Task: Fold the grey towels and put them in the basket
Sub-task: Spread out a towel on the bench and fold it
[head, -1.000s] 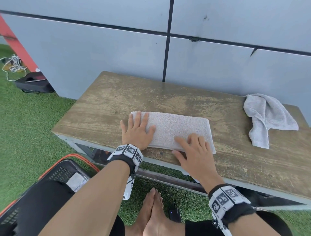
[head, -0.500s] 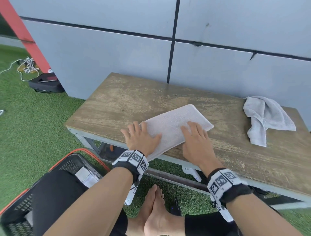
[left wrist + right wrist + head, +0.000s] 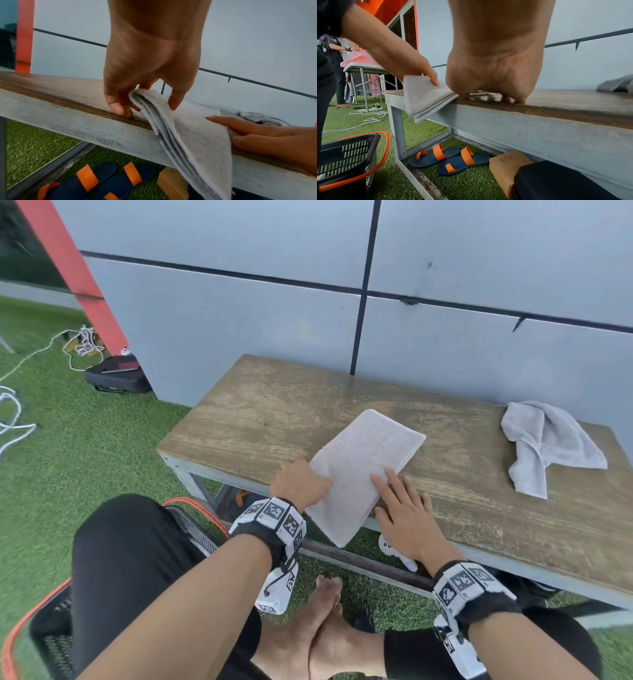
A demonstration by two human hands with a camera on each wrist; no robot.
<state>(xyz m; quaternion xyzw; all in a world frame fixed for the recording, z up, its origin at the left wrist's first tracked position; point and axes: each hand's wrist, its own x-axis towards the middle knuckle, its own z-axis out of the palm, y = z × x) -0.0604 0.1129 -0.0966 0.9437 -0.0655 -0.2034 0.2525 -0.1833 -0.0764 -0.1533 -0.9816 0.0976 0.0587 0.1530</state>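
Slid over the bench (image 3: 462, 498) edge, folded towel (image 3: 359, 463) pinched by left hand (image 3: 299, 482).

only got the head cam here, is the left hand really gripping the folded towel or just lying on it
Observer: Gripping. The left hand pinches the folded towel edge, thumb on top, fingers underneath.
Operator: and the right hand
Observer: The right hand presses its fingertips down by the towel on the table, not curled round it.
Operator: anything under the table
Observer: Sandals and a cardboard box on the grass.
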